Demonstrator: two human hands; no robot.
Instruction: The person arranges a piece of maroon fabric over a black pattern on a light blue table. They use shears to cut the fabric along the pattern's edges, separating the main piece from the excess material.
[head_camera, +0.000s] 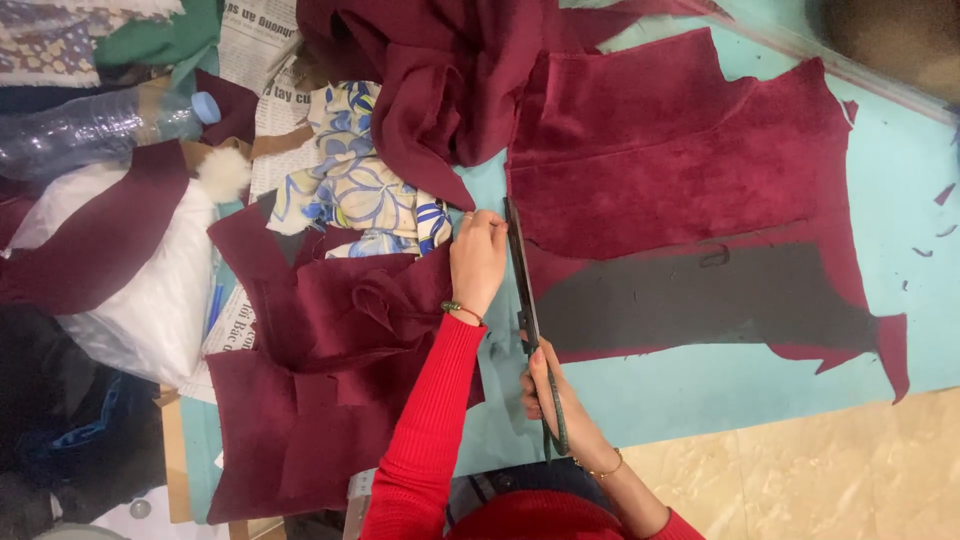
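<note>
The right hand (548, 395) is closed around the handles of long dark metal tailor's shears (528, 300), whose blades point toward 12 o'clock along the edge of a napped burgundy velvet fabric panel (680, 150) spread flat on the smooth turquoise table (900, 200). The left hand (478, 262), in a ribbed red knit sleeve with a beaded bracelet, has its fingers drawn together, pinching the velvet's edge just beside the blade tips. At 3 o'clock of the shears, a matte dark grey pattern-shaped piece (700, 300) lies flat on the velvet. At 9 o'clock sit stacked cut burgundy pieces (310, 400); at 11 o'clock lies a silky cream cloth with blue floral print (360, 185). A crinkled clear plastic bottle with a blue cap (100, 125) rests at 10 o'clock.
</note>
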